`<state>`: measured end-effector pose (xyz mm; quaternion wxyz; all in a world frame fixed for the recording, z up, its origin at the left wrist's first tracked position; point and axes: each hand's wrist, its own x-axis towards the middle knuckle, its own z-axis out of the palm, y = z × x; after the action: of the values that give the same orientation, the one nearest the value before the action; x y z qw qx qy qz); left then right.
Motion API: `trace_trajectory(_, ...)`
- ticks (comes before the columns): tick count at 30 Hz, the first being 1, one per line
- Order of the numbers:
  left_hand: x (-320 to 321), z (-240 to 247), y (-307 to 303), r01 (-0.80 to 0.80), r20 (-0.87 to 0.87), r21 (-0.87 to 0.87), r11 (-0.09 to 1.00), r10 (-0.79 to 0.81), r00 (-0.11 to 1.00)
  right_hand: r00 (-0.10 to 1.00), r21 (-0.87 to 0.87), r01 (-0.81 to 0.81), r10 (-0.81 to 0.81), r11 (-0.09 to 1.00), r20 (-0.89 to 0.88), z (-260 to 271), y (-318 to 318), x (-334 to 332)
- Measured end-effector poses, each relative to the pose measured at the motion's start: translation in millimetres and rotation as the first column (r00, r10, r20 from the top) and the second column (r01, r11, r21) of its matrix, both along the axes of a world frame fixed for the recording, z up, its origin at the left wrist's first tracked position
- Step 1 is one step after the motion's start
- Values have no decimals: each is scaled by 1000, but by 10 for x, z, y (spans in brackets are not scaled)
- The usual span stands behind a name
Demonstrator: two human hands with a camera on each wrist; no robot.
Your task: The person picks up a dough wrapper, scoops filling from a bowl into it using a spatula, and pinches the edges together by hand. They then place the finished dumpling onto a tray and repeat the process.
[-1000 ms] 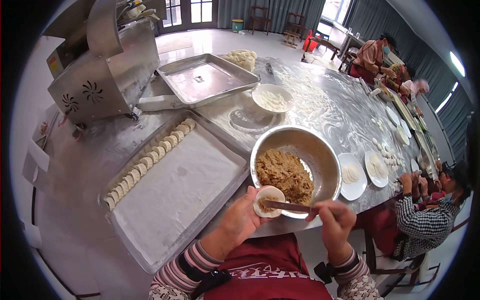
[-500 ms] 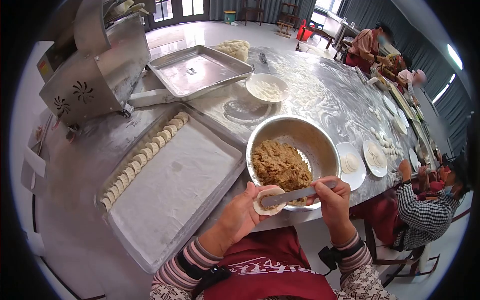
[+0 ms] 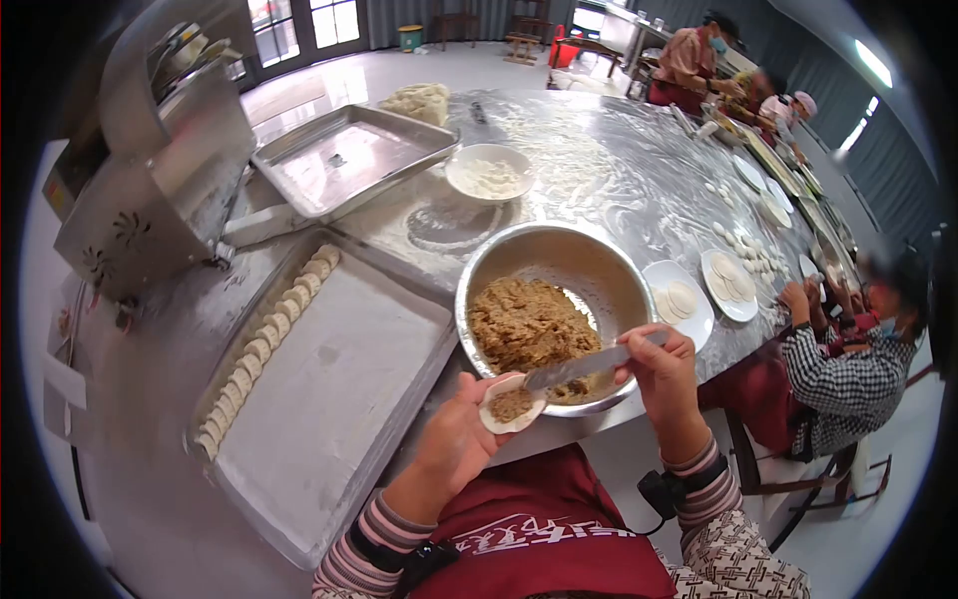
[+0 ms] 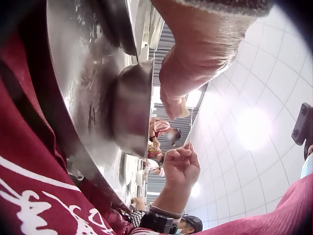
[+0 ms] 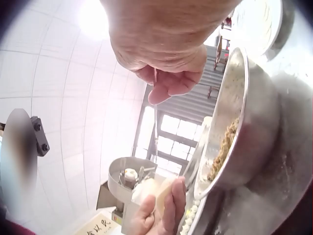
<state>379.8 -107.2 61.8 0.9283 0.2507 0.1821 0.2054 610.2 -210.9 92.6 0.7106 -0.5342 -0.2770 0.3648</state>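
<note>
In the head view my left hand holds a round dumpling wrapper near the front rim of a steel bowl. Brown filling lies in the middle of the wrapper. My right hand grips a flat metal spatula by its end, thumb on top. The blade slants over the bowl, its tip right at the wrapper's upper edge. A mound of the same filling sits in the bowl. The right wrist view shows the left fingers curled around the wrapper.
A paper-lined tray with a row of dumplings lies left of the bowl. Behind are an empty metal tray, a flour bowl and dough. Plates of wrappers stand right, near a seated person.
The spatula has turned flat and drawn back from the middle of the wrapper to its edge, leaving the filling in view. The wrapper now tilts less. The head view has swung to the right.
</note>
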Motion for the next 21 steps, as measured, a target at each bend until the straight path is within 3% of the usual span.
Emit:
trace_trajectory(3, -23, -13, 22, -29, 28, 41, 999, 28, 999, 972, 102, 225, -230, 969, 49, 69, -148, 124)
trace_trajectory(4, -21, -4, 22, -36, 31, 56, 998, 35, 999, 940, 113, 289, -305, 950, 156, 40, -193, 141)
trace_trajectory(5, -10, -4, 13, -28, 30, 59, 998, 26, 999, 937, 117, 297, -313, 948, 155, -2, -209, 126)
trace_trajectory(7, 18, -3, -17, -54, 24, 62, 997, 52, 998, 821, 95, 424, -427, 900, 378, -131, -215, 91)
trace_trajectory(9, 60, 14, -53, -58, 12, 73, 996, 57, 998, 741, 39, 443, -390, 896, 546, -346, -201, 117)
trace_trajectory(11, 75, 27, -88, -75, -4, 85, 994, 76, 997, 543, 57, 458, -330, 887, 772, -574, -144, 133)
trace_trajectory(12, 76, 27, -95, -67, 8, 86, 994, 67, 998, 549, 59, 450, -328, 891, 769, -617, -145, 142)
trace_trajectory(14, 69, 42, -108, -67, 17, 89, 994, 66, 998, 293, 44, 473, -204, 880, 934, -649, -148, 154)
trace_trajectory(15, 67, 52, -108, -50, 28, 71, 996, 48, 998, 296, 46, 465, -204, 884, 933, -549, -124, 103)
trace_trajectory(17, 62, 72, -110, -42, 37, 52, 998, 40, 999, -14, 205, 510, -230, 836, 973, -230, -135, -43)
trace_trajectory(19, 70, 88, -133, -22, 40, -4, 1000, 22, 999, -47, 230, 429, -233, 873, 971, -92, -200, -153)
trace_trajectory(21, 91, 84, -154, 4, 48, -16, 1000, -3, 999, 19, 181, -8, -181, 984, 983, -48, -219, -318)
